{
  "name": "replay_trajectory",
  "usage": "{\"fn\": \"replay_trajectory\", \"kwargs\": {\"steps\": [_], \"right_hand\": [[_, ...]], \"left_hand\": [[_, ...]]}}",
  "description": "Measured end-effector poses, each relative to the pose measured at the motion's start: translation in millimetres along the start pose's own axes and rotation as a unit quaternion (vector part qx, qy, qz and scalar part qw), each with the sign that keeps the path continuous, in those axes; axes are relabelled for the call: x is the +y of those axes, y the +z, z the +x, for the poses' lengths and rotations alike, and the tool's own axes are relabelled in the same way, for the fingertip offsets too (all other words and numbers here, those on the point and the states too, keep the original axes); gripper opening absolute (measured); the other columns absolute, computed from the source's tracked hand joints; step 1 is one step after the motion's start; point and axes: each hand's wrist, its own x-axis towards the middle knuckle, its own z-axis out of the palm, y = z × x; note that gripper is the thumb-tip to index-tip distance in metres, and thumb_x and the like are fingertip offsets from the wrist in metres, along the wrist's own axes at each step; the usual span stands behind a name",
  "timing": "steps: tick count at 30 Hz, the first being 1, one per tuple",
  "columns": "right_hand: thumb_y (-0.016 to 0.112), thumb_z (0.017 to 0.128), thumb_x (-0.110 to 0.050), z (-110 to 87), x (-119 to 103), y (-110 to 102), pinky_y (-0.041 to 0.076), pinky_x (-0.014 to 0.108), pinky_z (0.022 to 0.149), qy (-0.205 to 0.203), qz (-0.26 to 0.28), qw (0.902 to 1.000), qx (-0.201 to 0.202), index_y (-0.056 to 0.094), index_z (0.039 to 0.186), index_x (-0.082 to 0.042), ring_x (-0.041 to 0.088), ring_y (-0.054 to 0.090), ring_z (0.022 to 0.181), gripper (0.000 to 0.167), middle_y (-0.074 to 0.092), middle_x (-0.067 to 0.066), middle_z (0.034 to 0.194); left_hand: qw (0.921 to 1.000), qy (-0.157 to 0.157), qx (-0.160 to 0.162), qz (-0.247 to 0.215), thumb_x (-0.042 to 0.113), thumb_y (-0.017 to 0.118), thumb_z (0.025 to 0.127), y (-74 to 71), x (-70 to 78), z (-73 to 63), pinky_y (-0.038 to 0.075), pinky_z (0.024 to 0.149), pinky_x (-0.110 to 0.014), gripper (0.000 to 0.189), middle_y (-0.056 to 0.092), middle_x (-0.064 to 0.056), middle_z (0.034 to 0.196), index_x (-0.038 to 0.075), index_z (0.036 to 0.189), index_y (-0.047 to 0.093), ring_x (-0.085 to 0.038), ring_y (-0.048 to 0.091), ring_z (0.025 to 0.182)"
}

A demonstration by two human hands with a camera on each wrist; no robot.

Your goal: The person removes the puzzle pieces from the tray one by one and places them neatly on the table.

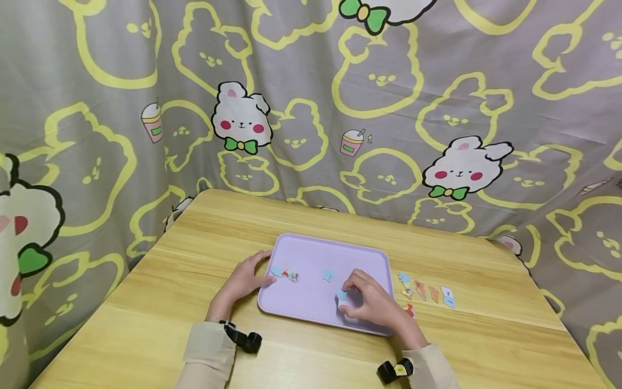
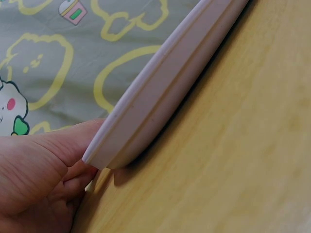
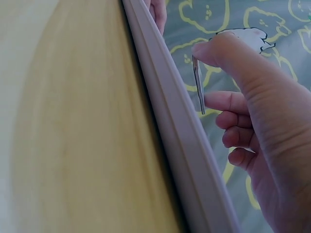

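A lilac tray (image 1: 306,300) lies on the wooden table. My left hand (image 1: 244,278) holds its left edge, with the thumb over the rim; in the left wrist view the other fingers are partly hidden beside the tray (image 2: 141,97). Above the tray's right half, my right hand (image 1: 371,302) pinches a light-blue and white puzzle piece (image 1: 342,296). The right wrist view shows this thin piece (image 3: 198,85) edge-on between thumb and finger. On the tray, a small joined group of colourful pieces (image 1: 285,274) sits near the left hand, and a single light-blue piece (image 1: 328,276) lies mid-tray.
Right of the tray, several loose pieces lie on the table (image 1: 491,335), among them an orange one (image 1: 420,290) and a blue and white one (image 1: 447,297). A red piece (image 1: 408,309) is partly hidden by the right wrist. A patterned curtain (image 1: 301,129) hangs behind the table.
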Motion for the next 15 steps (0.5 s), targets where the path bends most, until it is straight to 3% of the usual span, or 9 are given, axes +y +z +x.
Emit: {"fn": "replay_trajectory", "kwargs": {"steps": [15], "right_hand": [[0.081,0.073,-0.024,-12.8,7.9,-7.9,0.049,0.021,0.071,0.003,0.01,0.9998,0.018,0.062,0.093,-0.015,0.007,0.05,0.08,0.03,0.056,-0.004,0.087]], "left_hand": [[1.0,0.007,-0.003,-0.003,0.024,0.072,0.089,0.2,-1.3,0.1,0.021,0.12,-0.062,0.071,0.025,-0.023,0.16,0.012,0.15,0.039,-0.046,0.021,0.148]]}}
